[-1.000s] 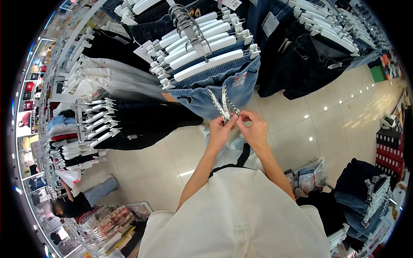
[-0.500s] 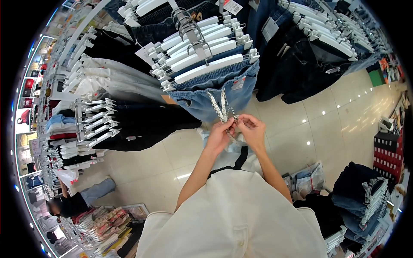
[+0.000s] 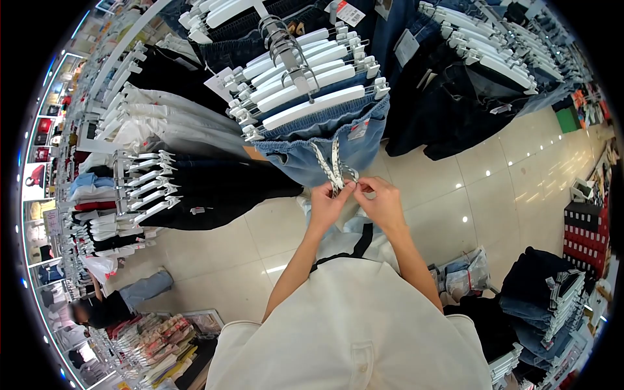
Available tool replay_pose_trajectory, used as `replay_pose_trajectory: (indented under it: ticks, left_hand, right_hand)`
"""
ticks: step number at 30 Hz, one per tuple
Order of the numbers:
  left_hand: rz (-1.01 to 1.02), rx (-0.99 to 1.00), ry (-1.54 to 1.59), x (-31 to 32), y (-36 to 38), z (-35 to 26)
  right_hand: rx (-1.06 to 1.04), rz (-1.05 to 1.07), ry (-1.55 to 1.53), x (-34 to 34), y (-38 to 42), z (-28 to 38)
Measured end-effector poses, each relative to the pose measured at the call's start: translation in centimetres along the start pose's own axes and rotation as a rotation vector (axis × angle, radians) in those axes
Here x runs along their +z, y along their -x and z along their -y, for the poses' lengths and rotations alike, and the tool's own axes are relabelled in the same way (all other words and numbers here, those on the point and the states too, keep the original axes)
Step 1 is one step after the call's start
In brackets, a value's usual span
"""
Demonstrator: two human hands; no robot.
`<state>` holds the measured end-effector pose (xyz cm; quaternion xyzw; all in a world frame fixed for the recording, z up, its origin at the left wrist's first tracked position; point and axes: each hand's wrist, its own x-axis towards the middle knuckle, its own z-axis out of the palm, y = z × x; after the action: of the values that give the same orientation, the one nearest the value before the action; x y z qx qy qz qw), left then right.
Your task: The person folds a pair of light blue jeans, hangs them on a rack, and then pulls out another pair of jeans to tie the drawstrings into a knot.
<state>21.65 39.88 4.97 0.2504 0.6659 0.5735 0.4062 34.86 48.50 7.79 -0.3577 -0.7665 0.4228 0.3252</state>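
A pair of light-blue jeans (image 3: 305, 159) with an elastic waist hangs from a white clip hanger (image 3: 315, 107) at the front of the rack. From its waistband comes a black-and-white drawstring (image 3: 335, 170), looped in front of the jeans. My left hand (image 3: 330, 201) is closed with its thumb and fingers pinching the drawstring. Close beside it, my right hand (image 3: 379, 200) pinches a loop of the same cord, its fingertips nearly touching the left thumb. The cord between the fingertips is partly hidden.
Dark jeans (image 3: 448, 110) hang on the right, and black trousers (image 3: 221, 192) on the left. More folded jeans (image 3: 536, 286) hang at lower right. A person (image 3: 107, 309) stands at the far left beside patterned clothes (image 3: 156, 344). Tiled floor (image 3: 448, 214) shows between the racks.
The loop of cord now stands wider above my fingertips. My right hand has turned slightly, and my left hand has shifted a little left and down. The jeans hang almost as before.
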Motion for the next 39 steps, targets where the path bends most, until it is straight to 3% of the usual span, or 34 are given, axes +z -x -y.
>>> replay_pose_trajectory:
  ticks: [5, 11, 13, 17, 19, 25, 29, 32, 34, 37, 39]
  left_hand:
    - [0.031, -0.001, 0.125, 0.4, -0.1, 0.2]
    - [0.116, -0.286, 0.428, -0.2, -0.2, -1.3]
    - [0.241, -0.448, 0.669, -0.4, -0.5, -1.2]
    - [0.133, -0.361, 0.518, -0.2, -0.6, -1.4]
    - [0.06, -0.231, 0.273, -0.2, -0.5, -1.6]
    - [0.042, -0.142, 0.178, 0.1, -0.3, -1.8]
    - [0.055, -0.135, 0.16, -0.1, -0.3, -1.8]
    - [0.102, -0.207, 0.315, -0.5, -0.4, -1.7]
    - [0.19, -0.309, 0.631, -0.9, -0.6, -1.8]
    - [0.173, -0.384, 0.599, -0.8, -0.5, -2.1]
    - [0.134, -0.33, 0.477, -0.7, -0.6, -1.8]
  right_hand:
    - [-0.025, -0.083, -0.006, 0.5, 0.6, 0.0]
    - [-0.12, -0.134, -0.041, 0.3, 1.1, -0.4]
    - [-0.161, -0.149, -0.062, 0.1, 1.0, -0.6]
    - [-0.091, -0.12, -0.1, -0.2, 0.9, -0.6]
    - [-0.077, -0.103, -0.088, -0.5, 0.8, -0.2]
    - [-0.06, -0.084, -0.085, -0.1, 0.3, -0.1]
    - [-0.08, -0.07, -0.104, -0.3, 0.3, 0.1]
    - [-0.131, -0.071, -0.124, -0.5, 0.4, 0.0]
    - [-0.174, -0.076, -0.129, -0.6, 0.5, -0.3]
    - [-0.097, -0.08, -0.183, -0.3, 0.8, -0.8]
    - [-0.066, -0.093, -0.199, -0.1, 0.7, -1.0]
